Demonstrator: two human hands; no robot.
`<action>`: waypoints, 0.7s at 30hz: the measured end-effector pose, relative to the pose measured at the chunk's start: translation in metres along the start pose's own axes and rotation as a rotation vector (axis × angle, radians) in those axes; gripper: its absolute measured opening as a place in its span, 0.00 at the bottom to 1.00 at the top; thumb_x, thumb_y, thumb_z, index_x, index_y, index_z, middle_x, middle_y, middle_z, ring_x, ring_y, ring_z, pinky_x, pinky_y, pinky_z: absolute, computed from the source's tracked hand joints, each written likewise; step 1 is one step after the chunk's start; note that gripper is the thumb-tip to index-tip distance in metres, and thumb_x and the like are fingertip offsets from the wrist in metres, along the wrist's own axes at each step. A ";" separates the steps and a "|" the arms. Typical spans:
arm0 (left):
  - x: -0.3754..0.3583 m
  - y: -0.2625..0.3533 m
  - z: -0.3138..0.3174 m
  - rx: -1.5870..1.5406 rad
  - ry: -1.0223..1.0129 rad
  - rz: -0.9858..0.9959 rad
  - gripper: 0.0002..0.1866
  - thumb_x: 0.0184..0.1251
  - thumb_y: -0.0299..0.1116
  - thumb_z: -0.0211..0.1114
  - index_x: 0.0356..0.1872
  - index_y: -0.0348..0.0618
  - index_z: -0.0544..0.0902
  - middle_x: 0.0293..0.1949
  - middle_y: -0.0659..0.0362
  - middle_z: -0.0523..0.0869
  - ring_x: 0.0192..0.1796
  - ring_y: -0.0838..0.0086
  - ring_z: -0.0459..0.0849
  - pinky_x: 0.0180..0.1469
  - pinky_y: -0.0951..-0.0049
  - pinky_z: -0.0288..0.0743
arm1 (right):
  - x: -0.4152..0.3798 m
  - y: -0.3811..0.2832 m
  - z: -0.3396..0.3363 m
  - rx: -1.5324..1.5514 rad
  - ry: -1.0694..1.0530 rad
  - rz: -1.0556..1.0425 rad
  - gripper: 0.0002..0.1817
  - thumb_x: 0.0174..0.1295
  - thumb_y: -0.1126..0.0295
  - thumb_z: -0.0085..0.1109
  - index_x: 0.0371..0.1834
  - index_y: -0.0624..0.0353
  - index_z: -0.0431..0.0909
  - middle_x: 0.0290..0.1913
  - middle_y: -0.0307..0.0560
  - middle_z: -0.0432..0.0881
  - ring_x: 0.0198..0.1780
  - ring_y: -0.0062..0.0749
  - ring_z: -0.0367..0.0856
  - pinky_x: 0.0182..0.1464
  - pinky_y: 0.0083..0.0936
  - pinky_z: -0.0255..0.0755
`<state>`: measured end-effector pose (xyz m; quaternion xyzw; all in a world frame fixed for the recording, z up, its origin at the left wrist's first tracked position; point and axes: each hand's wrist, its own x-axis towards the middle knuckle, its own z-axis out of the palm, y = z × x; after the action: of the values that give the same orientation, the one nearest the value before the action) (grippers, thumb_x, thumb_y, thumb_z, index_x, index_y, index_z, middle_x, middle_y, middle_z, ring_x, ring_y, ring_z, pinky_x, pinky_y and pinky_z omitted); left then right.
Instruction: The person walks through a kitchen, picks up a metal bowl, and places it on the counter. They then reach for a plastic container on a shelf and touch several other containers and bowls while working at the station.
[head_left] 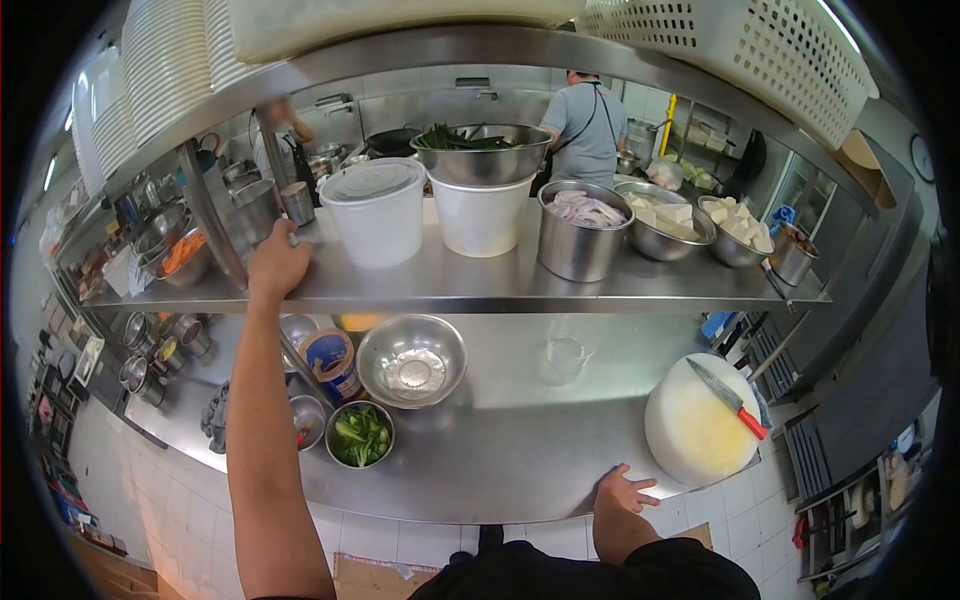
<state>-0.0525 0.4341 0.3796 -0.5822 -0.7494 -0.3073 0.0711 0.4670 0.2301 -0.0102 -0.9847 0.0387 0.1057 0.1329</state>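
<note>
My left hand (278, 262) reaches up to the steel shelf, just in front of a small metal cup (298, 204) and a taller metal pot (256, 208). Its fingers look curled, and whatever they grip, if anything, is hidden. To its right stands a lidded white bucket (374, 215). Low at the counter's front edge, my right hand (622, 490) has its fingers spread and holds nothing. Nearest to it is a round white cutting board (690, 430), on which lies a knife (722, 388) with a red handle.
Sliced onions fill a steel pot (583, 240); bowls of white cubes (662, 218) stand beside it. Greens sit in a bowl (484, 165) on a white bucket. Below are an empty steel bowl (412, 362) and a bowl of leafy greens (361, 436). Two people work beyond the shelf.
</note>
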 end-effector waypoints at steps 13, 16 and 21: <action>-0.003 0.006 -0.008 -0.017 -0.063 0.005 0.37 0.49 0.56 0.64 0.60 0.47 0.79 0.50 0.40 0.88 0.57 0.47 0.85 0.60 0.56 0.74 | 0.002 -0.001 0.005 -0.007 0.030 0.009 0.49 0.65 0.38 0.48 0.84 0.47 0.42 0.81 0.75 0.35 0.64 0.65 0.72 0.55 0.56 0.79; -0.001 0.005 -0.006 -0.043 -0.057 -0.007 0.38 0.47 0.58 0.65 0.61 0.47 0.79 0.50 0.40 0.88 0.57 0.47 0.85 0.60 0.57 0.75 | 0.005 0.000 0.009 -0.002 0.048 0.007 0.49 0.64 0.38 0.48 0.85 0.47 0.42 0.81 0.75 0.35 0.63 0.64 0.73 0.54 0.56 0.79; -0.005 0.006 -0.007 0.014 -0.041 0.029 0.39 0.51 0.58 0.65 0.64 0.47 0.78 0.45 0.48 0.91 0.55 0.52 0.86 0.61 0.59 0.75 | 0.003 -0.001 0.006 0.017 0.043 0.010 0.49 0.64 0.39 0.48 0.84 0.47 0.43 0.81 0.75 0.34 0.62 0.63 0.73 0.53 0.56 0.80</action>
<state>-0.0468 0.4274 0.3853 -0.5988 -0.7442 -0.2889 0.0642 0.4688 0.2324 -0.0167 -0.9854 0.0472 0.0850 0.1399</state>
